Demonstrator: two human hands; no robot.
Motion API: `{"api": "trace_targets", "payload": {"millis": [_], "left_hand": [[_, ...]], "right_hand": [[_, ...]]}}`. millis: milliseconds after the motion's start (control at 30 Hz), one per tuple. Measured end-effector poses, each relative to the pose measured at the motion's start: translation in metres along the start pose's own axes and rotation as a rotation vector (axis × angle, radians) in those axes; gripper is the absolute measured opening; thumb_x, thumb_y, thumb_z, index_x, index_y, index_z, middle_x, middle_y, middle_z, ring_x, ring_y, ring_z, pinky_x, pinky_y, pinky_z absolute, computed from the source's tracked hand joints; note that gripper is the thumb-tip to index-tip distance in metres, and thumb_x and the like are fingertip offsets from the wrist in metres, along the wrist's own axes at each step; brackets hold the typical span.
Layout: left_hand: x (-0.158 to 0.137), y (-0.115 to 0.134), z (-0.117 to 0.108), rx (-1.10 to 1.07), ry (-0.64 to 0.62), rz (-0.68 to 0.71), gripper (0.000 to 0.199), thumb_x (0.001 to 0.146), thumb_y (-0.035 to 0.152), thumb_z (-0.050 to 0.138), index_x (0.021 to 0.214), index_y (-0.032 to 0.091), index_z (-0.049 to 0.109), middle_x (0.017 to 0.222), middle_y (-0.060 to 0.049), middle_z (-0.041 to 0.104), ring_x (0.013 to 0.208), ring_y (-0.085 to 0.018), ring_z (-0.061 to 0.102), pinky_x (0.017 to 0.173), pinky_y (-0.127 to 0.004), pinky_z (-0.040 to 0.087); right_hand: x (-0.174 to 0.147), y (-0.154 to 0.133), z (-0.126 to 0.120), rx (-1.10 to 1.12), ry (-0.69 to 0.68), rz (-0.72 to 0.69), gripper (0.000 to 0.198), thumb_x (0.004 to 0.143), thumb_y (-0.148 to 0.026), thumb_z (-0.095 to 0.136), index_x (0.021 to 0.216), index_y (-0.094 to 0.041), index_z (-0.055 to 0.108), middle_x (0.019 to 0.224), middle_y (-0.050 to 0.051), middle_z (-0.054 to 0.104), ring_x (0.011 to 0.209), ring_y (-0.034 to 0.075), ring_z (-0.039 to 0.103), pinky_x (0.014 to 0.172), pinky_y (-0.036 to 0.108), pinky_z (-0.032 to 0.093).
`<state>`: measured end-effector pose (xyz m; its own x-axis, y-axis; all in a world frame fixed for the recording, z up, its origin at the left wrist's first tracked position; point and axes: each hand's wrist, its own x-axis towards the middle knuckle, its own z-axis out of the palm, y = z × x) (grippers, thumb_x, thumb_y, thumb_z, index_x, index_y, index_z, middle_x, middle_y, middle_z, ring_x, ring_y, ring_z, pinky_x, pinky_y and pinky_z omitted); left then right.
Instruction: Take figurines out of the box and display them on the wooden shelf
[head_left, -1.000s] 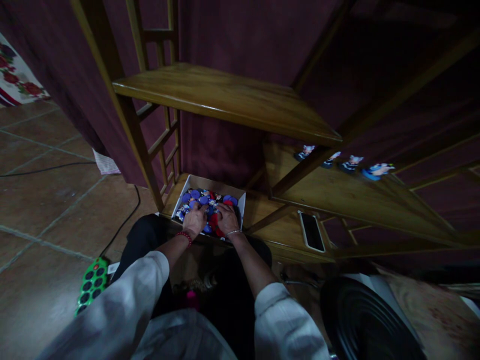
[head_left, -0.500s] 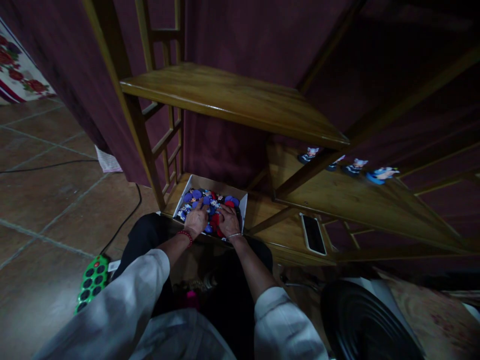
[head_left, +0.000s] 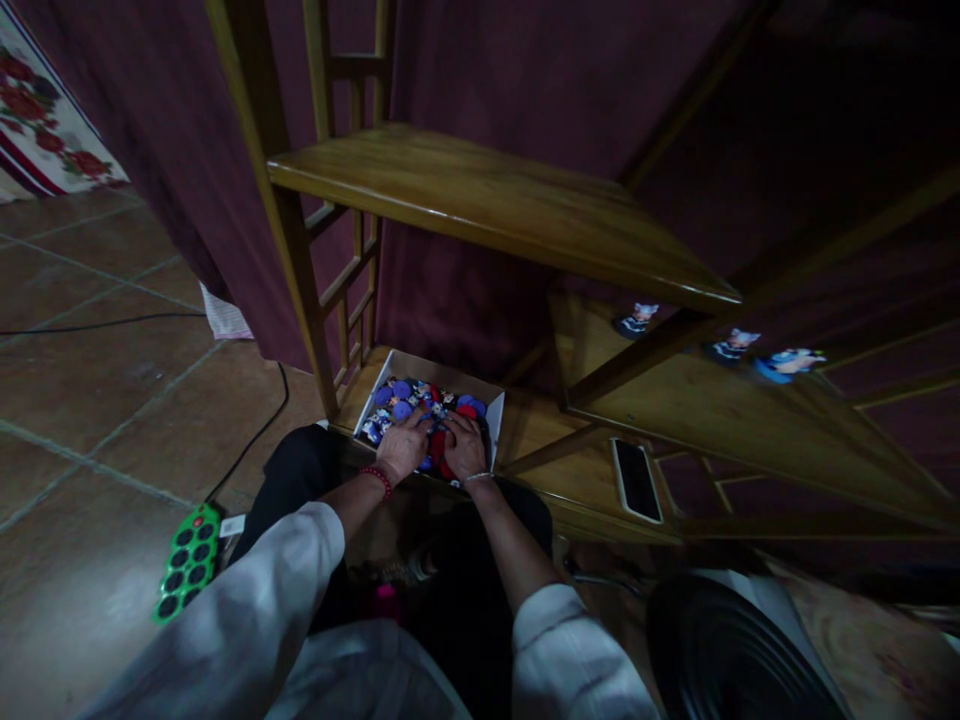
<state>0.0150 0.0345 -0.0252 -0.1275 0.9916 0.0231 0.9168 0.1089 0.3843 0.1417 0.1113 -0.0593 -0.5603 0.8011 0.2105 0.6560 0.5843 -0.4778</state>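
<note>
A shallow white cardboard box (head_left: 496, 425) sits low in front of my knees, filled with small figurines (head_left: 401, 390) with blue, red and dark parts. Over its near half is my left hand (head_left: 403, 447), a red bead bracelet at the wrist, fingers stretched forward among the figurines. Beside it my right hand (head_left: 465, 447) reaches in too, its fingers apart and pointing inward. Both sets of fingertips come close around a small blue-and-white figurine (head_left: 439, 411). Whether either hand grips it is hard to see in the dim light.
The box rests on the bottom board (head_left: 534, 425) of a wooden shelf unit, under an upper shelf (head_left: 480, 205). A phone (head_left: 637, 480) lies to the right. Several figurines (head_left: 733, 345) stand on the right shelf. A green power strip (head_left: 187, 562) and a black round stool (head_left: 739, 650) flank me.
My left hand has slid right, its fingertips now nearer my right hand's, over the middle of the box. The whole view has shifted slightly.
</note>
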Motion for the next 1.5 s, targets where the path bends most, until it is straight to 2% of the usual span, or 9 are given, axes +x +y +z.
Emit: {"api": "trace_targets", "payload": {"millis": [100,200,467,767,933,1067,1233,1400,1500], "left_hand": [[-0.001,0.001,-0.002,-0.027,-0.005,0.032,0.035,0.083,0.015,0.036,0.115,0.02,0.05,0.121,-0.006,0.048,0.102,-0.015,0.051,0.089,-0.027,0.042],[-0.001,0.003,-0.003,-0.033,-0.032,-0.012,0.034,0.084,0.017,0.036,0.115,0.021,0.05,0.114,-0.006,0.053,0.098,-0.016,0.053,0.087,-0.027,0.042],[0.001,0.003,-0.003,-0.015,-0.069,-0.097,0.034,0.084,0.02,0.037,0.116,0.023,0.048,0.114,-0.006,0.053,0.096,-0.017,0.054,0.085,-0.027,0.042],[-0.004,-0.001,0.013,-0.023,0.062,-0.055,0.033,0.087,0.019,0.029,0.118,0.017,0.041,0.108,-0.009,0.055,0.093,-0.018,0.055,0.079,-0.028,0.043],[-0.006,-0.001,0.015,-0.046,0.072,-0.036,0.028,0.087,0.017,0.029,0.11,0.017,0.044,0.102,-0.008,0.055,0.092,-0.017,0.055,0.077,-0.027,0.045],[-0.006,0.0,0.014,-0.061,0.081,-0.031,0.028,0.086,0.016,0.03,0.11,0.018,0.045,0.105,-0.008,0.054,0.092,-0.016,0.055,0.077,-0.026,0.045],[-0.008,-0.002,0.013,-0.108,0.061,-0.048,0.033,0.084,0.013,0.035,0.114,0.02,0.046,0.109,-0.008,0.053,0.095,-0.016,0.054,0.081,-0.026,0.044],[-0.008,-0.005,0.015,-0.161,0.011,-0.06,0.039,0.08,0.011,0.041,0.117,0.023,0.048,0.118,-0.007,0.049,0.098,-0.015,0.053,0.086,-0.024,0.042],[-0.005,-0.007,0.015,-0.194,0.0,-0.049,0.043,0.077,0.009,0.042,0.118,0.022,0.048,0.118,-0.007,0.051,0.101,-0.016,0.053,0.086,-0.024,0.042]], "right_hand": [[0.0,-0.001,0.0,-0.003,0.005,-0.003,0.038,0.072,-0.007,0.04,0.101,-0.017,0.062,0.117,0.005,0.055,0.11,0.018,0.043,0.097,0.036,0.034],[0.001,-0.001,0.0,-0.003,0.007,-0.006,0.037,0.072,-0.007,0.039,0.099,-0.018,0.062,0.117,0.005,0.055,0.11,0.018,0.043,0.097,0.036,0.034],[0.0,0.001,0.002,-0.001,0.008,0.006,0.036,0.073,-0.008,0.039,0.099,-0.017,0.062,0.116,0.005,0.055,0.109,0.018,0.043,0.096,0.035,0.035],[0.001,0.002,0.002,0.018,0.012,-0.011,0.035,0.072,-0.009,0.042,0.099,-0.017,0.062,0.115,0.005,0.056,0.108,0.018,0.044,0.097,0.035,0.033],[-0.006,-0.002,0.002,0.032,0.088,-0.047,0.034,0.072,-0.012,0.045,0.1,-0.02,0.063,0.117,0.004,0.055,0.11,0.02,0.043,0.095,0.036,0.035],[-0.012,-0.009,-0.005,0.052,0.148,-0.052,0.028,0.072,-0.017,0.049,0.095,-0.021,0.065,0.108,0.005,0.059,0.104,0.021,0.046,0.092,0.037,0.037],[-0.021,-0.018,-0.011,0.108,0.08,-0.009,0.023,0.073,-0.022,0.05,0.09,-0.021,0.066,0.092,0.006,0.062,0.089,0.019,0.054,0.086,0.035,0.041],[-0.029,-0.021,-0.002,0.216,-0.038,0.076,0.028,0.069,-0.021,0.053,0.095,-0.021,0.063,0.088,0.005,0.06,0.072,0.015,0.056,0.072,0.029,0.047],[-0.03,-0.019,0.003,0.264,-0.061,0.122,0.029,0.068,-0.023,0.055,0.096,-0.022,0.063,0.088,0.004,0.06,0.07,0.014,0.056,0.07,0.029,0.048]]}}
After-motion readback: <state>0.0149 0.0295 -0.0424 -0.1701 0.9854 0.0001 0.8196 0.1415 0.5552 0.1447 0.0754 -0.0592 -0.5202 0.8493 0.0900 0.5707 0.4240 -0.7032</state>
